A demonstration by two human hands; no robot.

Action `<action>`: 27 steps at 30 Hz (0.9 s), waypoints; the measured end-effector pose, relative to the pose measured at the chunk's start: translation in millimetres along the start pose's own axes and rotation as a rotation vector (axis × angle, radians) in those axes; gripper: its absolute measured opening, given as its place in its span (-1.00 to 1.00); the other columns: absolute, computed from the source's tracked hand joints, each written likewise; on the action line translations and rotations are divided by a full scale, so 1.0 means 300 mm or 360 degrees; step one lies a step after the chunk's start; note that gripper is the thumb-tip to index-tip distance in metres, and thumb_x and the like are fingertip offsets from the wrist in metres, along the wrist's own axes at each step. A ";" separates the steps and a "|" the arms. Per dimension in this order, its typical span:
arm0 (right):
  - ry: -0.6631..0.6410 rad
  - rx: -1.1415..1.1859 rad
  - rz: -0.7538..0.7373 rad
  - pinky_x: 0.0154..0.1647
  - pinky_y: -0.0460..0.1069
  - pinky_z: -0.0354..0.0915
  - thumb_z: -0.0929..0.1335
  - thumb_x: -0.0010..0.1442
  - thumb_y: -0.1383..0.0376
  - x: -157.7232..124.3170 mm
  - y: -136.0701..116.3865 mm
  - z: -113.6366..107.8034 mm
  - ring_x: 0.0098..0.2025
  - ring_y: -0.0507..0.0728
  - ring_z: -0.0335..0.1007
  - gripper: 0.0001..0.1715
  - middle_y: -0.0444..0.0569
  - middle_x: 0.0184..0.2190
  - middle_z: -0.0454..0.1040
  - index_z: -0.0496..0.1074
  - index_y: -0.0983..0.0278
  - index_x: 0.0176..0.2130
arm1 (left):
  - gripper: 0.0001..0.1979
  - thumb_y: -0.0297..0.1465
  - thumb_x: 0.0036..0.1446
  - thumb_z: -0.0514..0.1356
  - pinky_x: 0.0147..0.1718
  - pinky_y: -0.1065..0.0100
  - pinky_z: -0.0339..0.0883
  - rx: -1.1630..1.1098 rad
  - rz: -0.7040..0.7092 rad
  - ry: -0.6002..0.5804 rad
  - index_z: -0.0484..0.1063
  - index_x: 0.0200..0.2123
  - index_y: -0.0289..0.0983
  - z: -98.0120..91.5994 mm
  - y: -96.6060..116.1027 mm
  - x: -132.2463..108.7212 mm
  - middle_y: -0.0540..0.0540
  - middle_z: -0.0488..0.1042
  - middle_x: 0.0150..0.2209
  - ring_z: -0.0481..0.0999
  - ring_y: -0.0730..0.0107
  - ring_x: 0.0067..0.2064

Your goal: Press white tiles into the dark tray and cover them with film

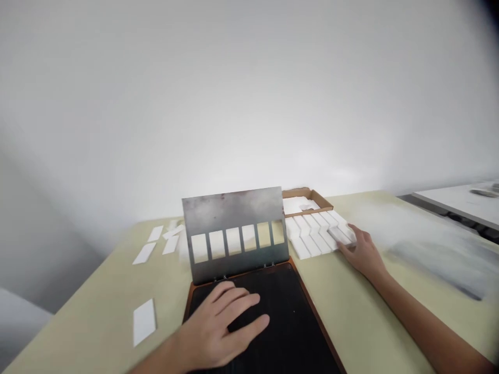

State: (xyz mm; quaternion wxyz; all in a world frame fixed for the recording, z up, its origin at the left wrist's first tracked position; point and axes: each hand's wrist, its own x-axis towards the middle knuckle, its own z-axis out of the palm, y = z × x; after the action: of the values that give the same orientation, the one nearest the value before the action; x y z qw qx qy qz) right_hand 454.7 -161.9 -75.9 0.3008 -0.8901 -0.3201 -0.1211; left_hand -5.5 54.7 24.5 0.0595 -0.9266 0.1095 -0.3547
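My left hand (pixel 220 327) is over the black board (pixel 280 311) with its fingers stretched out and apart, holding nothing. Behind it stands a hinged metal plate (pixel 234 210) with a row of several rectangular cut-outs, tilted up from the board's far edge. To the right, my right hand (pixel 364 254) has its thumb and fingers around the near right end of the stacked white pieces (pixel 312 234), gripping a white piece (pixel 346 238) there. Whether that piece is lifted I cannot tell.
An open cardboard box (pixel 323 200) with white pieces inside stands behind the stacks. Several loose white cards (pixel 144 253) lie at the back left, and one white card (pixel 144 322) lies nearer. A blurred transparent sheet (pixel 440 265) rests on the yellowish table (pixel 335 291) at right.
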 end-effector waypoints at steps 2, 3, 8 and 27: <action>0.0033 0.0016 -0.0006 0.29 0.32 0.32 0.33 0.28 -0.25 0.002 0.008 0.008 0.28 0.48 0.37 -0.01 0.25 0.31 0.31 0.17 0.16 0.46 | -0.63 -0.41 0.37 0.27 0.07 0.19 0.51 0.0150 -0.0079 0.0276 0.47 0.13 0.15 -0.106 -0.102 -0.022 0.06 0.56 0.02 0.58 0.32 -0.02; 0.0054 0.0025 -0.0009 0.30 0.35 0.29 0.33 0.26 -0.27 0.004 0.012 0.013 0.31 0.50 0.34 0.00 0.26 0.31 0.32 0.18 0.17 0.46 | -0.67 -0.34 0.39 0.27 0.08 0.12 0.50 0.0239 -0.0171 0.0410 0.45 0.16 0.11 -0.165 -0.168 -0.033 0.02 0.52 0.07 0.56 0.27 0.01; 0.0150 0.0093 -0.0022 0.33 0.39 0.24 0.30 0.26 -0.30 0.025 0.040 0.048 0.36 0.55 0.25 0.03 0.31 0.29 0.35 0.20 0.23 0.44 | -0.60 -0.22 0.44 0.28 0.08 -0.03 0.53 0.0424 -0.0996 0.0455 0.42 0.23 -0.27 -0.313 -0.501 -0.049 -0.22 0.46 0.19 0.55 0.08 0.12; 0.0376 0.0201 -0.0043 0.27 0.36 0.29 0.36 0.39 -0.09 0.021 0.082 0.053 0.24 0.37 0.37 -0.32 0.16 0.20 0.43 0.36 0.24 0.29 | -0.63 -0.22 0.43 0.29 0.04 0.02 0.57 -0.0207 -0.1879 -0.0361 0.47 0.18 -0.29 -0.091 -0.652 -0.013 -0.19 0.51 0.15 0.59 0.09 0.08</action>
State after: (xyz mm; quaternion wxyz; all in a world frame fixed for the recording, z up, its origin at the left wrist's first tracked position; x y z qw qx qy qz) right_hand 475.8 -164.1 -97.1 0.3902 -0.8446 -0.3012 -0.2088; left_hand 4.8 244.2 78.8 -0.1929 -0.8646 -0.4089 -0.2193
